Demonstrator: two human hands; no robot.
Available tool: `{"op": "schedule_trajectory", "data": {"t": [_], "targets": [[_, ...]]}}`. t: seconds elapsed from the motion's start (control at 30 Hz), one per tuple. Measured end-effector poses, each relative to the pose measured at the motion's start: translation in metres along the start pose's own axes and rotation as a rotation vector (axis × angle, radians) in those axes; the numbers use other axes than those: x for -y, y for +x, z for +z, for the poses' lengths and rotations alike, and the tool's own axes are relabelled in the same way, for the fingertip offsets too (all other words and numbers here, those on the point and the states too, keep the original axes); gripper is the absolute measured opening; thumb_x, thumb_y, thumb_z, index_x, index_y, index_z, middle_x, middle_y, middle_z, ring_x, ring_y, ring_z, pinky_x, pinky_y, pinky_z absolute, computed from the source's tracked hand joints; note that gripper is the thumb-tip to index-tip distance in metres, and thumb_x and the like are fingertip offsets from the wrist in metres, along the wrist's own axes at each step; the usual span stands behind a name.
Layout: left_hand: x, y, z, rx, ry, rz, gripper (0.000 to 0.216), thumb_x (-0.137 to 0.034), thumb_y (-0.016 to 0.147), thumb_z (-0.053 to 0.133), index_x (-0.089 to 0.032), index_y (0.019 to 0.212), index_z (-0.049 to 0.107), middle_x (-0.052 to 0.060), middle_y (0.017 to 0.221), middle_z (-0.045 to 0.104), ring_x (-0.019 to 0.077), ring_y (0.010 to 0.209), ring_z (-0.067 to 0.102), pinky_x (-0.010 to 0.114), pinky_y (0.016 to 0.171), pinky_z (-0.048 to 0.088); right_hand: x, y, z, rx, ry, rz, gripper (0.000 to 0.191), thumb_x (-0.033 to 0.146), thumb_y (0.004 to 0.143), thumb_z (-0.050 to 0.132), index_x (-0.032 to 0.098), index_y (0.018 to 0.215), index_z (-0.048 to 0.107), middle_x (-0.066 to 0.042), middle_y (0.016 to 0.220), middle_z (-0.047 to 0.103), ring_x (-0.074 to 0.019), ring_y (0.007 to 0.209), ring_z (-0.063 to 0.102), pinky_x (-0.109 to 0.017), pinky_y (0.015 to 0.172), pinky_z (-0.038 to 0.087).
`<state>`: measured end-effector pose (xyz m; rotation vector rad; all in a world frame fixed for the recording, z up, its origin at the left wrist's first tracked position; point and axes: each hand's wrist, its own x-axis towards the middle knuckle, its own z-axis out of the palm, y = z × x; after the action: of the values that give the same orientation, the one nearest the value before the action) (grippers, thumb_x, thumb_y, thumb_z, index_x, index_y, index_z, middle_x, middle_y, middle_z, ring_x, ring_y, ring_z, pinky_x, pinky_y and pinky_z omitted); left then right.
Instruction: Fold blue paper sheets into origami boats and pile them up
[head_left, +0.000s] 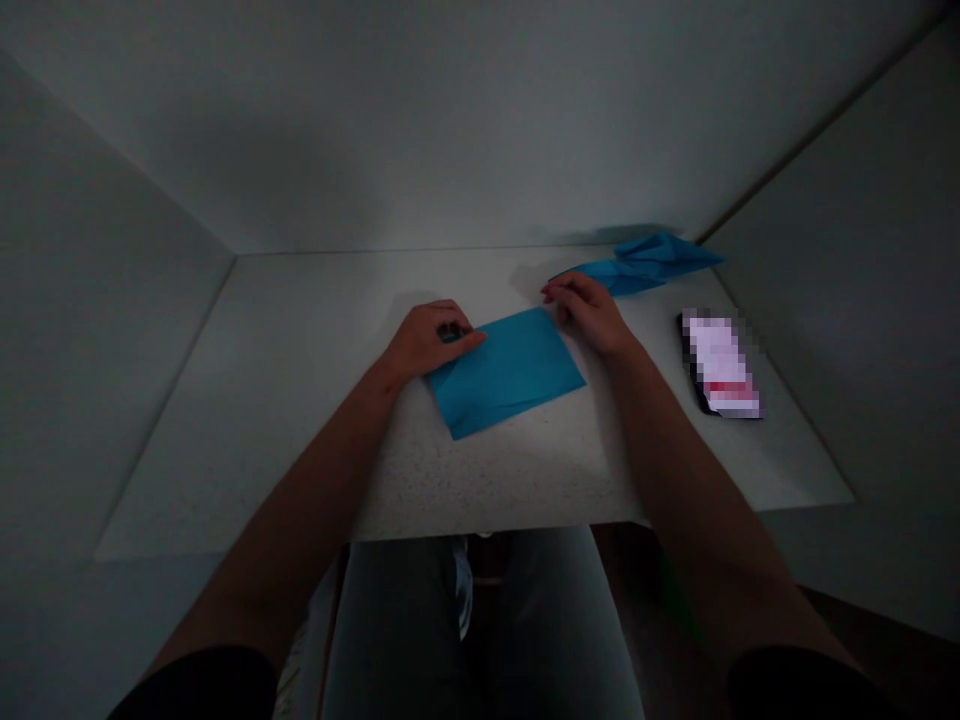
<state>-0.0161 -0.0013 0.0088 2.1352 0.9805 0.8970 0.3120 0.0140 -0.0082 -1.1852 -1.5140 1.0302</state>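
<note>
A folded sheet of blue paper (508,372) lies flat near the middle of the white table (300,400). My left hand (431,338) rests on the paper's upper left corner, fingers curled down and pressing its edge. My right hand (589,308) touches the upper right corner with its fingertips bent onto the paper. Neither hand lifts the sheet off the table.
A second piece of folded blue paper (641,263) lies at the table's far right corner. A phone (720,365) lies on the right side of the table. Walls close in the table at the back and on both sides. My knees show under the front edge.
</note>
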Motion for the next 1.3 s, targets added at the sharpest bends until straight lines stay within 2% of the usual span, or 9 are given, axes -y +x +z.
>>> {"op": "schedule_trajectory", "data": {"t": [0.13, 0.23, 0.33, 0.47, 0.73, 0.87, 1.03, 1.17, 1.3], "targets": [[-0.003, -0.002, 0.0, 0.094, 0.148, 0.047, 0.051, -0.074, 0.086, 0.088, -0.025, 0.099, 0.085, 0.009, 0.105, 0.082, 0.0267, 0.099, 0.076, 0.044, 0.098, 0.058, 0.003, -0.004, 0.003, 0.072, -0.116, -0.065, 0.05, 0.069, 0.081, 0.094, 0.026, 0.098, 0.075, -0.001, 0.087, 0.068, -0.0178, 0.073, 0.054, -0.033, 0.063, 0.042], [-0.009, -0.005, 0.002, 0.177, 0.289, 0.098, 0.071, -0.076, 0.067, 0.102, -0.027, 0.116, 0.086, 0.011, 0.125, 0.08, 0.0349, 0.119, 0.072, 0.053, 0.114, 0.051, 0.006, -0.007, 0.005, 0.13, -0.193, -0.067, 0.057, 0.072, 0.075, 0.098, 0.026, 0.102, 0.079, 0.0, 0.082, 0.064, -0.0176, 0.071, 0.052, -0.034, 0.065, 0.044], [-0.014, -0.007, 0.003, 0.213, 0.376, 0.072, 0.087, -0.075, 0.06, 0.106, -0.03, 0.131, 0.083, 0.012, 0.139, 0.074, 0.0393, 0.13, 0.066, 0.058, 0.121, 0.045, 0.006, -0.007, 0.006, 0.153, -0.282, -0.124, 0.06, 0.074, 0.073, 0.099, 0.026, 0.105, 0.082, -0.003, 0.094, 0.07, -0.0198, 0.077, 0.056, -0.037, 0.072, 0.05], [-0.012, -0.006, 0.001, 0.149, 0.454, -0.029, 0.094, -0.075, 0.064, 0.104, -0.03, 0.142, 0.077, 0.013, 0.146, 0.07, 0.0427, 0.138, 0.06, 0.061, 0.125, 0.041, 0.001, -0.003, 0.005, 0.173, -0.445, -0.211, 0.064, 0.077, 0.079, 0.093, 0.027, 0.118, 0.085, -0.011, 0.119, 0.073, -0.0288, 0.097, 0.065, -0.047, 0.089, 0.057], [-0.009, -0.003, -0.002, -0.044, 0.578, -0.263, 0.083, -0.072, 0.077, 0.098, -0.027, 0.141, 0.072, 0.018, 0.148, 0.067, 0.0481, 0.145, 0.054, 0.063, 0.125, 0.039, -0.01, 0.0, 0.006, 0.179, -0.727, -0.28, 0.103, 0.091, 0.072, 0.089, 0.026, 0.152, 0.076, -0.019, 0.148, 0.064, -0.0494, 0.138, 0.059, -0.069, 0.124, 0.044], [0.001, -0.002, 0.001, -0.078, 0.531, -0.246, 0.079, -0.073, 0.076, 0.098, -0.027, 0.135, 0.072, 0.018, 0.143, 0.068, 0.0478, 0.142, 0.055, 0.064, 0.123, 0.041, -0.009, -0.002, 0.007, 0.177, -0.768, -0.249, 0.112, 0.099, 0.072, 0.082, 0.027, 0.156, 0.073, -0.02, 0.149, 0.062, -0.051, 0.14, 0.056, -0.071, 0.124, 0.041], [0.015, 0.0, 0.006, -0.118, 0.463, -0.162, 0.08, -0.072, 0.074, 0.099, -0.025, 0.132, 0.072, 0.018, 0.138, 0.067, 0.0476, 0.137, 0.057, 0.065, 0.121, 0.042, -0.007, -0.003, 0.009, 0.178, -0.788, -0.239, 0.105, 0.098, 0.075, 0.081, 0.03, 0.154, 0.073, -0.02, 0.149, 0.063, -0.0521, 0.141, 0.054, -0.072, 0.122, 0.04], [0.015, 0.012, 0.008, -0.077, 0.476, -0.104, 0.063, -0.068, 0.085, 0.091, -0.025, 0.127, 0.072, 0.016, 0.135, 0.069, 0.0433, 0.134, 0.059, 0.062, 0.12, 0.043, -0.007, -0.005, 0.01, 0.155, -0.798, -0.236, 0.103, 0.098, 0.074, 0.082, 0.03, 0.151, 0.075, -0.02, 0.147, 0.064, -0.0522, 0.138, 0.055, -0.071, 0.119, 0.041], [0.014, 0.027, 0.01, -0.05, 0.511, -0.099, 0.063, -0.067, 0.081, 0.095, -0.023, 0.118, 0.071, 0.016, 0.132, 0.068, 0.0428, 0.132, 0.06, 0.061, 0.119, 0.044, -0.006, -0.005, 0.011, 0.146, -0.811, -0.227, 0.103, 0.096, 0.076, 0.083, 0.029, 0.153, 0.074, -0.02, 0.147, 0.064, -0.0524, 0.139, 0.055, -0.072, 0.12, 0.041]]}}
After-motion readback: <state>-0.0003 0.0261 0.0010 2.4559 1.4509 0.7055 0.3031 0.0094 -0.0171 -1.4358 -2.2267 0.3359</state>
